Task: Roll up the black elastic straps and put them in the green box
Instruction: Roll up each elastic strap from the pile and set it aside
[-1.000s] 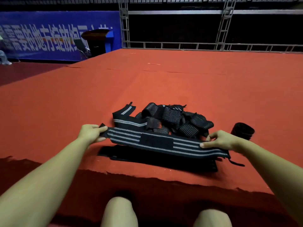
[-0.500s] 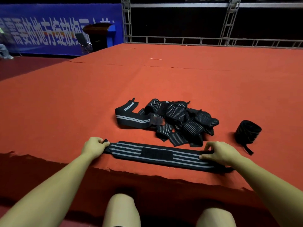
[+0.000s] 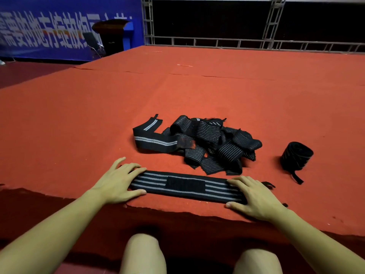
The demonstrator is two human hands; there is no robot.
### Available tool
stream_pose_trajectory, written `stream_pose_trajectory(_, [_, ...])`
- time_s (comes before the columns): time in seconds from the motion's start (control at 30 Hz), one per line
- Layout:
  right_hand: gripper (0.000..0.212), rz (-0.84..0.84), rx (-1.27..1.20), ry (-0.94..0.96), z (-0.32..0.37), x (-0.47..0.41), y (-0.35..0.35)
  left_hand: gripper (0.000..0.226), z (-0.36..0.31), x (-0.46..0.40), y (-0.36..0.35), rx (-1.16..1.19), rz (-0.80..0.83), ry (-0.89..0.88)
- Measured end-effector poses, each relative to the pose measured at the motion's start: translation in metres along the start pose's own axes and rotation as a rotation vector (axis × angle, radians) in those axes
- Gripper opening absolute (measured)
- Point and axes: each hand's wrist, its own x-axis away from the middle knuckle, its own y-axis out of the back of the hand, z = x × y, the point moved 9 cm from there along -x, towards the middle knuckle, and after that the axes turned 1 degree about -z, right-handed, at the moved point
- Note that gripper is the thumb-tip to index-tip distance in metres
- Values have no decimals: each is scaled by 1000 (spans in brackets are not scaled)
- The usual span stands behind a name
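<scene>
A black elastic strap [image 3: 185,185] with grey stripes and a dark hook patch lies flat along the near edge of the red carpet. My left hand [image 3: 116,182] presses its left end with spread, straight fingers. My right hand [image 3: 254,196] lies flat on its right end the same way. Behind it sits a loose pile of black straps [image 3: 199,143]. One rolled strap [image 3: 296,158] stands to the right with a loose tail. No green box is in view.
The red carpet [image 3: 79,125] covers a wide raised platform whose near edge runs just before my hands. My knees [image 3: 142,254] show below it. A metal truss rail [image 3: 217,43] and a blue banner [image 3: 59,30] stand far back.
The strap went from being held stretched in the air to lying flat near the carpet's edge. Both hands went from pinching its ends to pressing them with flat fingers.
</scene>
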Motion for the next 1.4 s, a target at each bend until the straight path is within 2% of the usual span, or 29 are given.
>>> stream_pose_trajectory(0.13, [84, 12, -4, -4, 1, -3, 2, 97, 5, -8, -7, 43, 129, 8])
stream_pose_trajectory(0.33, [88, 14, 19, -26, -1, -6, 2, 91, 3, -8, 1, 20, -31, -59])
stream_pose_trajectory(0.7, [83, 3, 53, 14, 2, -12, 6, 93, 4, -6, 13, -66, -67, 10])
stream_pose_trajectory(0.9, [84, 65, 25, 1, 1, -18, 0, 88, 11, -5, 8, -17, 5, 43])
stream_pose_trajectory(1.13, [81, 87, -11, 7, -3, -15, -7, 89, 21, 4, -16, 72, 170, 116])
stream_pose_trajectory(1.3, [86, 91, 45, -89, 6, -10, -9, 83, 9, 1, -9, 38, 79, 51])
stream_pose_trajectory(1.4, [104, 101, -4, -243, 18, -20, -16, 77, -23, -11, -1, 88, 43, -13])
